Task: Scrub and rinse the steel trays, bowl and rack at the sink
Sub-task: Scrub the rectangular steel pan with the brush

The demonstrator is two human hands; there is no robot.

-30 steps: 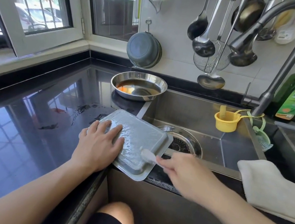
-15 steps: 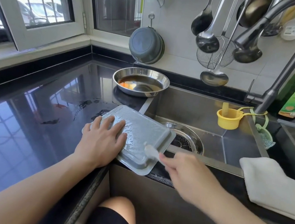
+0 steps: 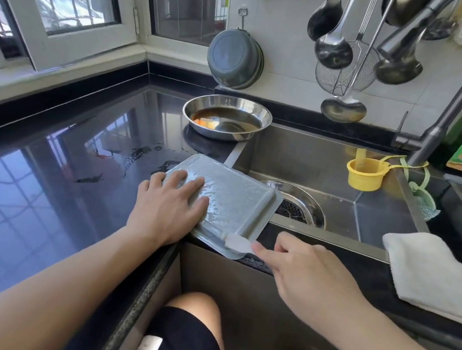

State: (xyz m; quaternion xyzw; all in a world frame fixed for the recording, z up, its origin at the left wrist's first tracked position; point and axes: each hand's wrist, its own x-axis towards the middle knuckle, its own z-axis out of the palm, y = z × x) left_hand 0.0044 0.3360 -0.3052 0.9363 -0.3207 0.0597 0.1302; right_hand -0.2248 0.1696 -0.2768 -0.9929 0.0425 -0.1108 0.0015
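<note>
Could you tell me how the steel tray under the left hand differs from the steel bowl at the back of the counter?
The tray is rectangular and lies upside down, half over the sink edge; the bowl is round and sits upright on the counter. The tray's base is covered in suds, pressed by the left hand; the bowl holds brown liquid with orange bits, untouched. Both are steel.

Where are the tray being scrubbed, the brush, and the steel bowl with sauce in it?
tray (image 3: 238, 196), head view, on its soapy upturned bottom
brush (image 3: 236, 242), head view, on its white head at the tray's near corner
bowl (image 3: 258, 112), head view, on its far right rim
</note>
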